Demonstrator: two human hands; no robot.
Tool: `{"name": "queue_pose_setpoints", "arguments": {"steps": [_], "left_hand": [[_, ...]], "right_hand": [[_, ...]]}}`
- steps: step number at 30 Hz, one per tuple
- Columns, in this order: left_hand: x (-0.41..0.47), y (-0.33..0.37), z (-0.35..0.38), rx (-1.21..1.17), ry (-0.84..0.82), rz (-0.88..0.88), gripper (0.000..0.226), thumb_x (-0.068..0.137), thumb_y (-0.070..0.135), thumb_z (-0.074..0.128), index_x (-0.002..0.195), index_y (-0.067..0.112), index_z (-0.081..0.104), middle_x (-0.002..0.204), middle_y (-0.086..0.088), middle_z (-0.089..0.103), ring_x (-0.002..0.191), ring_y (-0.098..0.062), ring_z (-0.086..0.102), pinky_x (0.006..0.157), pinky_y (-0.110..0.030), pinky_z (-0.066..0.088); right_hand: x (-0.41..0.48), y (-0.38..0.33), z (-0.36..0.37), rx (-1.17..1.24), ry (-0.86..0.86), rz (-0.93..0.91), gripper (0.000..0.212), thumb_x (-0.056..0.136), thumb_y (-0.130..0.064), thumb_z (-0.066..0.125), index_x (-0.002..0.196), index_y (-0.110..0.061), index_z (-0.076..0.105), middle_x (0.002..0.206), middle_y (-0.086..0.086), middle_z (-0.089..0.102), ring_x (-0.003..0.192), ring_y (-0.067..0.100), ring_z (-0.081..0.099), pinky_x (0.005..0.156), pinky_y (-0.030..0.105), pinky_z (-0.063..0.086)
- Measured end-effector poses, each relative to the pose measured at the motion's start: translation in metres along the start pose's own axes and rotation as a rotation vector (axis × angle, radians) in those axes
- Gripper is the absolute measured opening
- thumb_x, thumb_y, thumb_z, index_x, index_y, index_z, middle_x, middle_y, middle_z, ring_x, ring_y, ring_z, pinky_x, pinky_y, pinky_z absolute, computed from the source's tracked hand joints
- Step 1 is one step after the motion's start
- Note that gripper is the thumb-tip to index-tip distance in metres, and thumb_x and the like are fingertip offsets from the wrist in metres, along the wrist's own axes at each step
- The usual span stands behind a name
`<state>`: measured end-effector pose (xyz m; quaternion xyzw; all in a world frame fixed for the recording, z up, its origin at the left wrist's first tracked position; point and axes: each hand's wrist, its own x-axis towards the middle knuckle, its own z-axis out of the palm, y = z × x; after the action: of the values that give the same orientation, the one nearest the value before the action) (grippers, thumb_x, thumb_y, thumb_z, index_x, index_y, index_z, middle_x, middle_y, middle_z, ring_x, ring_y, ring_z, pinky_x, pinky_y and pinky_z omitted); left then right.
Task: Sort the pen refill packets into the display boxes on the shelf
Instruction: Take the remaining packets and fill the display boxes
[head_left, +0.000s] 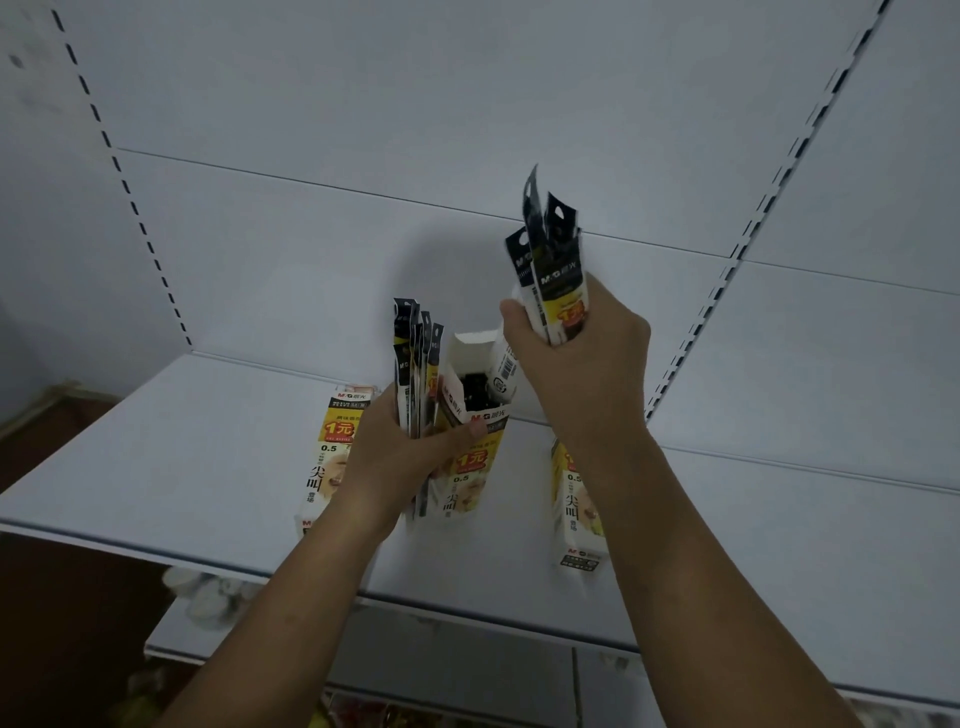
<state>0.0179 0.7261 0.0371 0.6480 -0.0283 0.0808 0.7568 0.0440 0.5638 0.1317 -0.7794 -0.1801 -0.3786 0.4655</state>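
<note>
Three display boxes (470, 457) stand on the white shelf (171, 467). The left hand (400, 457) clamps a bundle of refill packets (415, 364) against the open middle box. The right hand (576, 353) grips more packets (556, 270) above it.

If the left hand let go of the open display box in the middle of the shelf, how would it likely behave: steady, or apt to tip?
Probably tippy. The open display box is tall and narrow, made of thin card, and the left hand grips its side. It likely weighs little; dark packets show inside near the top. The packets in the right hand fan out unevenly, so they are probably thin and somewhat floppy.
</note>
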Motion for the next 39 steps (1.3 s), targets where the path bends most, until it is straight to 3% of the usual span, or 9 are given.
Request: {"name": "queue_pose_setpoints", "arguments": {"steps": [6, 9, 14, 21, 25, 35, 39], "left_hand": [[-0.002, 0.003, 0.002, 0.041, 0.006, 0.041, 0.043, 0.076, 0.005, 0.089, 0.116, 0.009, 0.073, 0.097, -0.002, 0.081, 0.082, -0.012, 0.078, 0.061, -0.018, 0.056], [-0.001, 0.003, 0.002, 0.035, 0.006, 0.035, 0.048, 0.075, 0.01, 0.09, 0.119, 0.01, 0.072, 0.104, -0.004, 0.081, 0.093, -0.019, 0.079, 0.067, -0.023, 0.059], [-0.001, 0.004, 0.001, 0.03, 0.01, 0.012, 0.05, 0.074, 0.011, 0.091, 0.12, 0.011, 0.072, 0.107, -0.003, 0.081, 0.098, -0.021, 0.078, 0.078, -0.036, 0.065], [-0.001, 0.004, 0.003, 0.045, 0.021, 0.018, 0.045, 0.074, 0.008, 0.091, 0.116, 0.011, 0.072, 0.102, -0.002, 0.081, 0.093, -0.019, 0.079, 0.072, -0.029, 0.063], [-0.001, 0.005, 0.005, 0.058, 0.016, 0.038, 0.044, 0.075, 0.008, 0.09, 0.116, 0.013, 0.073, 0.103, 0.0, 0.081, 0.095, -0.017, 0.079, 0.074, -0.027, 0.063], [0.001, 0.003, 0.006, 0.091, 0.02, 0.024, 0.046, 0.075, 0.012, 0.091, 0.117, 0.017, 0.072, 0.105, 0.003, 0.081, 0.098, -0.016, 0.078, 0.078, -0.033, 0.064], [0.001, 0.004, 0.003, 0.078, 0.034, 0.021, 0.047, 0.075, 0.01, 0.091, 0.118, 0.014, 0.072, 0.104, 0.0, 0.081, 0.095, -0.017, 0.079, 0.072, -0.028, 0.063]], "right_hand": [[0.007, 0.002, 0.004, -0.072, -0.092, -0.02, 0.021, 0.092, -0.029, 0.079, 0.083, -0.02, 0.062, 0.066, -0.016, 0.059, 0.059, 0.001, 0.057, 0.055, 0.012, 0.048], [0.001, 0.009, 0.007, -0.087, -0.117, -0.015, 0.021, 0.092, -0.029, 0.078, 0.084, -0.02, 0.062, 0.068, -0.013, 0.061, 0.06, 0.004, 0.058, 0.054, 0.015, 0.049], [-0.006, 0.013, 0.01, -0.106, -0.126, 0.006, 0.024, 0.092, -0.029, 0.079, 0.086, -0.028, 0.056, 0.07, -0.022, 0.056, 0.064, -0.007, 0.059, 0.056, 0.009, 0.046], [0.012, -0.005, -0.001, -0.12, -0.122, -0.056, 0.019, 0.09, -0.025, 0.078, 0.085, -0.015, 0.063, 0.067, -0.01, 0.06, 0.059, 0.008, 0.057, 0.054, 0.023, 0.05], [0.008, -0.004, 0.002, -0.063, -0.109, -0.023, 0.02, 0.091, -0.028, 0.079, 0.086, -0.018, 0.063, 0.066, -0.015, 0.058, 0.059, 0.002, 0.057, 0.055, 0.013, 0.048], [0.004, 0.009, 0.005, 0.021, -0.039, 0.018, 0.025, 0.091, -0.023, 0.08, 0.082, -0.02, 0.058, 0.062, -0.019, 0.052, 0.055, -0.002, 0.054, 0.057, 0.008, 0.04], [-0.003, 0.015, 0.004, 0.006, -0.055, 0.026, 0.021, 0.091, -0.023, 0.079, 0.085, -0.019, 0.06, 0.063, -0.018, 0.053, 0.056, -0.001, 0.055, 0.055, 0.01, 0.043]]}}
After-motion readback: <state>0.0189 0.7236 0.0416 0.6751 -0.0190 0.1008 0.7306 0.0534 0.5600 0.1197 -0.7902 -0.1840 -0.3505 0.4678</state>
